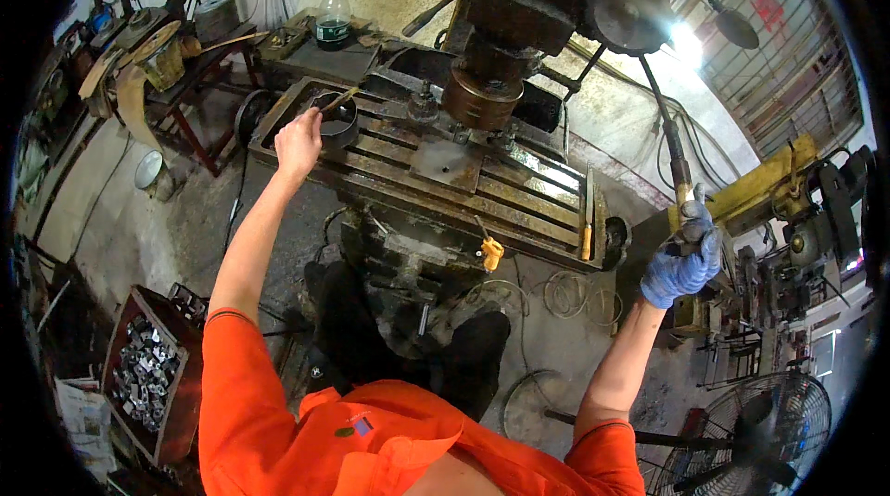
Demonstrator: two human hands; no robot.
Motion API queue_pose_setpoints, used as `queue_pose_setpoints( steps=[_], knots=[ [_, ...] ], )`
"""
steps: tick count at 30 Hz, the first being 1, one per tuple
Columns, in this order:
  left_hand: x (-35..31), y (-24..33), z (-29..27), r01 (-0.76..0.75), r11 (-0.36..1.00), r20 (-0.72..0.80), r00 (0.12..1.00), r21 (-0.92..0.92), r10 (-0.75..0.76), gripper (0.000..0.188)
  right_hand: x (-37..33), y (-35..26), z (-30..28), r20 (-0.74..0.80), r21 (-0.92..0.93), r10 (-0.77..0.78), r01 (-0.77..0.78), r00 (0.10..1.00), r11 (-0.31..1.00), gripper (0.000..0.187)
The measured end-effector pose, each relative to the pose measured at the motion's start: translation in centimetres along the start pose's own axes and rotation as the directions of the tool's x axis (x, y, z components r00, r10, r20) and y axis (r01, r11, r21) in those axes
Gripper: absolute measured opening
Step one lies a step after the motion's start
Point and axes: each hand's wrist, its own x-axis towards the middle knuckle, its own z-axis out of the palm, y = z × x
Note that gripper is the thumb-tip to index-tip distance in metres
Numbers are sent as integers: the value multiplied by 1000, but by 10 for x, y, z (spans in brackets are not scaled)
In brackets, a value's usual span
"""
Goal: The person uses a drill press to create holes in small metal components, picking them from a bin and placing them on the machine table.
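Note:
My bare left hand (298, 146) is closed round a thin brownish stick (343, 98), possibly a brush, at the rim of a round dark pot (341, 130). The pot stands on the left end of a slotted metal machine table (389, 162). My right hand (684, 260), in a blue glove, is wrapped round the lower end of a long lever (674, 139) on the drilling or milling machine. The machine's dark spindle head (484, 93) hangs over a flat metal plate (447, 167) in the middle of the table.
A yellow-handled file-like tool (587, 218) lies at the table's right end. A yellow tool (491, 253) hangs on its front edge. At lower left stands a bin (167, 436) of small metal parts; a floor fan (760, 431) stands lower right. A bottle (332, 19) sits behind.

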Motion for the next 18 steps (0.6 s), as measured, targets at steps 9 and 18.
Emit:
queue_pose_setpoints(
  steps=[9, 18],
  knots=[
    [-25, 7, 9, -61, 994, 227, 973, 89, 39, 30, -14, 11, -6, 27, 78, -28, 26, 999, 997, 34],
    [-27, 11, 8, -85, 992, 186, 980, 90, 68, 24, -15, 9, -3, -27, 72, 23, -21, 999, 997, 32]
  ],
)
